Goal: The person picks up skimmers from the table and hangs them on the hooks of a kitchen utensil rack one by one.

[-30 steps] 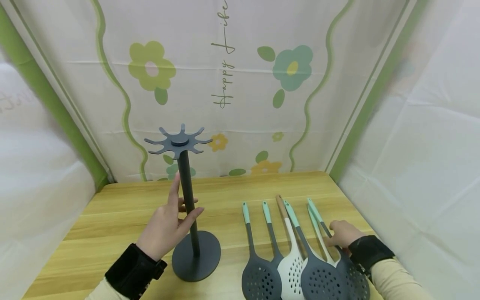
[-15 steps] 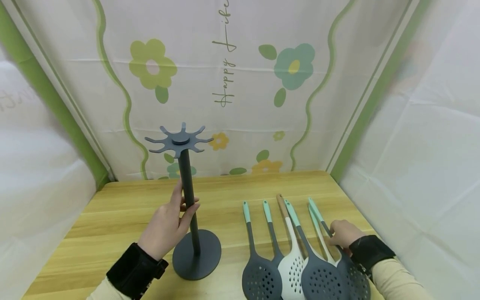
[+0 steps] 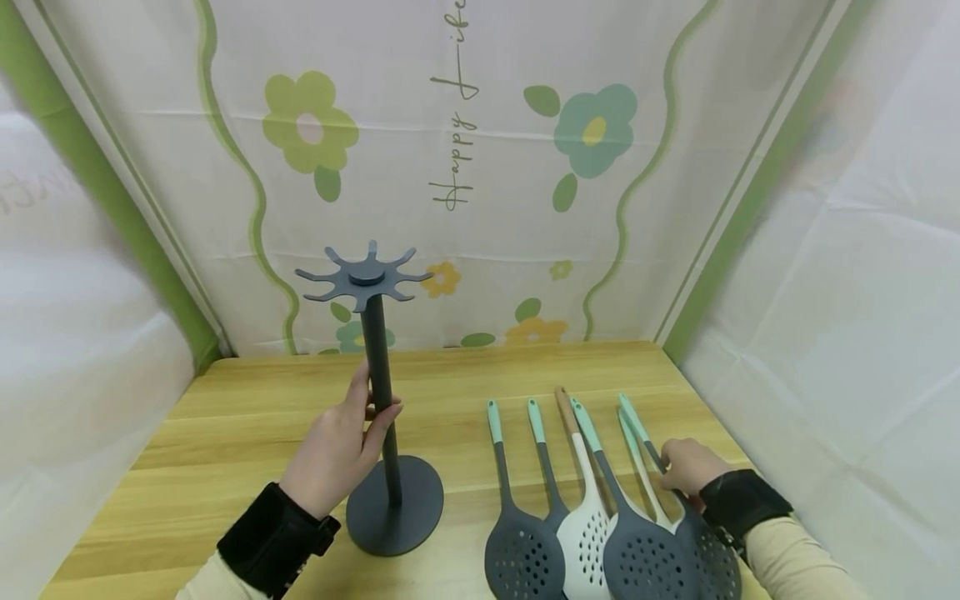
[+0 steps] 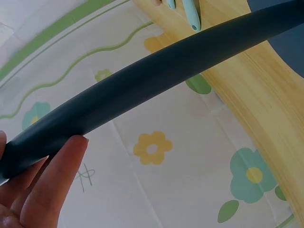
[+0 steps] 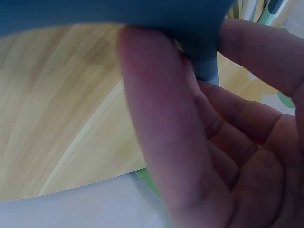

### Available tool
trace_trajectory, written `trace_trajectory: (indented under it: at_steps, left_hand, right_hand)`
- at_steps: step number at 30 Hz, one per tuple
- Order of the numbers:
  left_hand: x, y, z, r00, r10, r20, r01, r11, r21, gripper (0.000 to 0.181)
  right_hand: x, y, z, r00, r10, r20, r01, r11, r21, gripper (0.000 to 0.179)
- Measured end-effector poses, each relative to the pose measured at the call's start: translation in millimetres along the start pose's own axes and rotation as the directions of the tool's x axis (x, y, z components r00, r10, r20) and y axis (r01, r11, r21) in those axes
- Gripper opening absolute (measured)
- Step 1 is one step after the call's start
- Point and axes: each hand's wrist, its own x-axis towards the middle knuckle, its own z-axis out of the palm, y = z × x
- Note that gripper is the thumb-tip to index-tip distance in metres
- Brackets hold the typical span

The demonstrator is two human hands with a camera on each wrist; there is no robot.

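A dark grey utensil stand (image 3: 391,475) rises left of centre in the head view, with a round base and a spoked top (image 3: 366,277). My left hand (image 3: 335,457) holds its post (image 4: 137,90) about midway, thumb on one side and fingers on the other. At the right, my right hand (image 3: 693,467) grips the neck of the outermost grey skimmer (image 3: 717,557), which has a mint handle end. Close up in the right wrist view, the fingers curl against the grey skimmer's neck (image 5: 205,61). That skimmer's head is partly covered by its neighbour.
Beside it lie several utensils in a fan: a grey skimmer (image 3: 523,550) at the left, a white slotted one (image 3: 585,546) with a wooden handle end, and another grey skimmer (image 3: 648,558). They rest on a wooden table (image 3: 247,417) enclosed by white cloth walls (image 3: 480,275).
My left hand's index finger and thumb, earlier spread further out, have come in against the post. The right hand has stayed at the outermost skimmer; the head view has shifted slightly.
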Motion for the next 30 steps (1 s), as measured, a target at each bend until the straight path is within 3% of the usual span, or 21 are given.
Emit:
trace_trajectory:
  at_steps: [18, 30]
  left_hand:
    - [0.8, 2.7, -2.4, 1.0, -0.001, -0.002, 0.001, 1.0, 0.031, 0.058]
    - [0.5, 1.6, -1.7, 1.0, 0.005, -0.013, -0.005, 0.999, 0.035, 0.057]
  right_hand:
    - [-1.7, -3.9, -8.2, 0.999, 0.025, 0.036, -0.027, 0.999, 0.035, 0.013]
    - [-3.5, -2.3, -15.2, 1.0, -0.022, -0.003, 0.022, 0.999, 0.032, 0.011]
